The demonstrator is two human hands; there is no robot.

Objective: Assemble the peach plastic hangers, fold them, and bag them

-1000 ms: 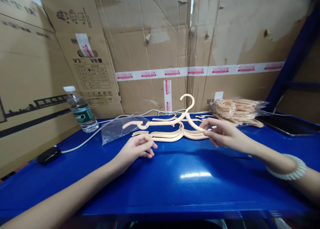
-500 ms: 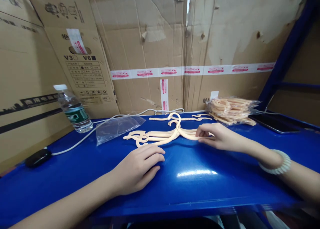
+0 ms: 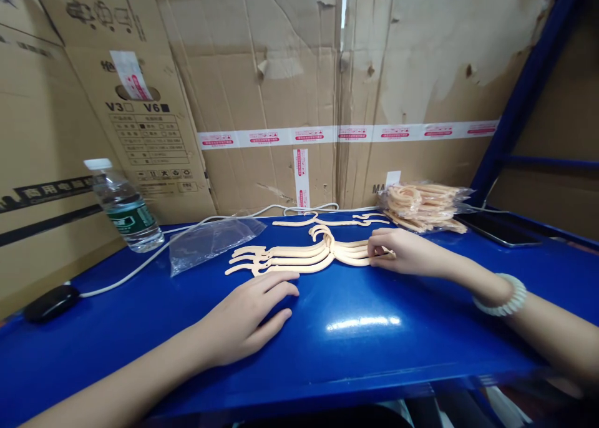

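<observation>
A small stack of cream plastic hangers [image 3: 290,257] lies flat on the blue table [image 3: 355,347]. My right hand [image 3: 402,252] rests on the stack's right end, its fingers curled over the hanger arms. My left hand [image 3: 246,319] lies flat on the table just in front of the stack's left end, fingers stretched out and holding nothing. One more single hanger [image 3: 327,221] lies behind the stack. A white bead bracelet [image 3: 500,297] sits on my right wrist.
A clear plastic bag [image 3: 210,239] lies left of the stack. A bagged bundle of hangers [image 3: 423,204] sits at the back right, beside a dark tablet [image 3: 498,228]. A water bottle [image 3: 122,206], a white cable [image 3: 140,266] and a black mouse [image 3: 49,302] are at the left. Cardboard boxes [image 3: 281,91] wall the back.
The hanger my right hand held raised a second ago now lies flat on the stack. My left hand opened and slid back toward me on the table.
</observation>
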